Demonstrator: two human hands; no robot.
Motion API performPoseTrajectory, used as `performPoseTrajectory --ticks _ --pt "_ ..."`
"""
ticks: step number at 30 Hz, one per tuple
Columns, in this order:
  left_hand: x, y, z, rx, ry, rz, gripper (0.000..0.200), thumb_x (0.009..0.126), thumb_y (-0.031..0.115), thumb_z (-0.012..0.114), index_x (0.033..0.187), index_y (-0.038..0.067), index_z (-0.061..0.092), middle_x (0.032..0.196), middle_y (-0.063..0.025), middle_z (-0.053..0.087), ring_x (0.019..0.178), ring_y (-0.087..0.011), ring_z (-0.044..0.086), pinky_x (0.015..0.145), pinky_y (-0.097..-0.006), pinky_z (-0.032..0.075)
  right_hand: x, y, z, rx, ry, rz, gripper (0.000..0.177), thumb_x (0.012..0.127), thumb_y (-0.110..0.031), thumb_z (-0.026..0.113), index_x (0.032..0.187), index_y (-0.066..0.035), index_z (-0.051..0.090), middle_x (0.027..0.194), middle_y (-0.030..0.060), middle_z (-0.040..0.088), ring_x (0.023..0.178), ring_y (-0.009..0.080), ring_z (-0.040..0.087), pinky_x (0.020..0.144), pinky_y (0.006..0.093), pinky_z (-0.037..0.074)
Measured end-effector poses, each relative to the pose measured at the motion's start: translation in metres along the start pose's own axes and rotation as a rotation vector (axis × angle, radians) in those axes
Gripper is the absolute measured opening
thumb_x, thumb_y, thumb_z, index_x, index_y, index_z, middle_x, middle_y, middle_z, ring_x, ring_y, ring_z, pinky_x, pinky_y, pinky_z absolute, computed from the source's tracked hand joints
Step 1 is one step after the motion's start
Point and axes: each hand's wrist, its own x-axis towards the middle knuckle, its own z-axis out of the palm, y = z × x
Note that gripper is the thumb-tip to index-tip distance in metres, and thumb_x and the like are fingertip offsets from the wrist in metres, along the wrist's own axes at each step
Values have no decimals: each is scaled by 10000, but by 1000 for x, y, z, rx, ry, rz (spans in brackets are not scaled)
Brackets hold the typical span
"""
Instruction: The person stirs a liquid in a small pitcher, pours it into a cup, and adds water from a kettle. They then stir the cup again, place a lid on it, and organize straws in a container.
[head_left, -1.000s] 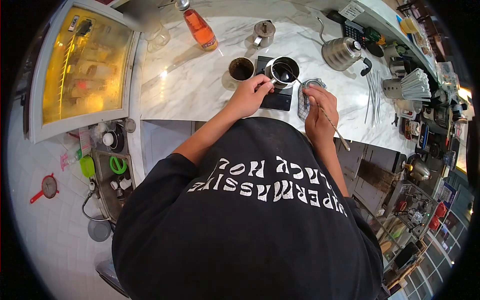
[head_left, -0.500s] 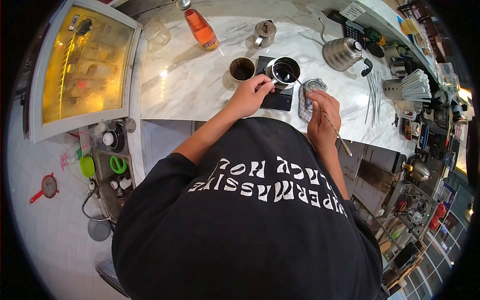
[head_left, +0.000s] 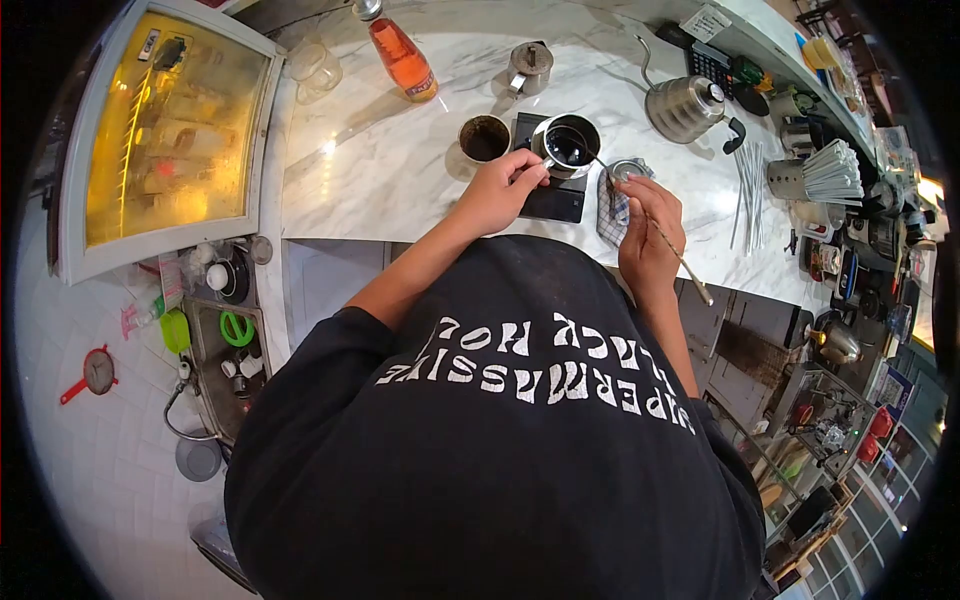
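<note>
My left hand [head_left: 503,190] grips the handle of a metal cup [head_left: 592,128] that holds dark liquid. Under the cup lies a black scale [head_left: 556,203] on the marble counter. In my right hand [head_left: 655,232] is a long thin spoon [head_left: 687,268], held aslant; its far end reaches into the cup and its twisted handle end points down to the right. A second cup [head_left: 486,138] with dark contents stands left of the metal cup. Beside my right fingers are a small glass [head_left: 627,171] and a checked cloth [head_left: 611,215].
Further back stand a bottle of red liquid [head_left: 403,60], a small metal pot [head_left: 530,66] and a gooseneck kettle [head_left: 685,108]. Thin straws [head_left: 748,195] lie at the right, near a holder of wrapped straws [head_left: 830,175]. An open yellow-lit door [head_left: 170,130] and a sink [head_left: 205,335] are at the left.
My right hand has shifted slightly right, and the spoon's handle end has swung right and up a little. The left hand and the metal cup have stayed put.
</note>
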Motion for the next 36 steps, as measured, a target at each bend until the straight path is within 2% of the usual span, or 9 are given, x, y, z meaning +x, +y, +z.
performPoseTrajectory --ticks 4,10,19,22,31,34,36 --pt "0 1 1 -9 13 -1 233 1058 214 609 1038 -6 681 957 -60 732 920 -128 659 870 -301 513 0 -2 -3 28 -9 -23 152 972 -18 663 1113 -64 698 1090 121 743 1081 302 699 972 423 480" --pt "0 0 1 -9 15 0 233 1059 216 604 1038 -2 685 961 -58 737 919 -133 661 873 -303 513 1 -5 -10 100 -148 -25 149 982 -34 651 1120 -60 701 1109 130 740 1118 314 685 983 427 481" --pt "0 1 0 7 7 -14 227 1061 215 605 1045 2 684 960 -49 738 913 -119 654 857 -299 512 6 -1 -7 114 -161 67 186 1011 -46 613 1166 -63 714 1152 152 735 1140 343 667 992 423 495" --pt "0 1 -4 17 -30 -11 236 1088 228 578 1070 17 683 1002 -30 717 969 -111 642 885 -291 509 6 3 -11 150 -170 86 199 1026 -55 595 1184 -65 715 1166 153 734 1150 343 662 1002 419 492" --pt "-1 0 0 -66 -3 -48 235 1090 212 574 1101 -2 669 1020 -51 716 984 -128 657 918 -298 523 5 8 -15 173 -194 117 214 1025 -44 587 1191 -68 720 1195 154 730 1161 347 659 1017 413 493" --pt "-2 -7 9 -102 65 -22 216 1061 201 615 1085 -5 674 975 -47 733 901 -102 652 840 -278 516 2 11 -18 184 -210 124 220 1022 -44 591 1204 -64 713 1193 163 728 1163 359 656 1016 421 496" --pt "-1 -10 14 -135 89 -19 214 1062 200 614 1094 -3 674 977 -47 733 904 -102 651 837 -280 517 2 16 -24 179 -219 121 220 1021 -44 591 1204 -62 713 1192 165 728 1161 362 656 1017 423 496"
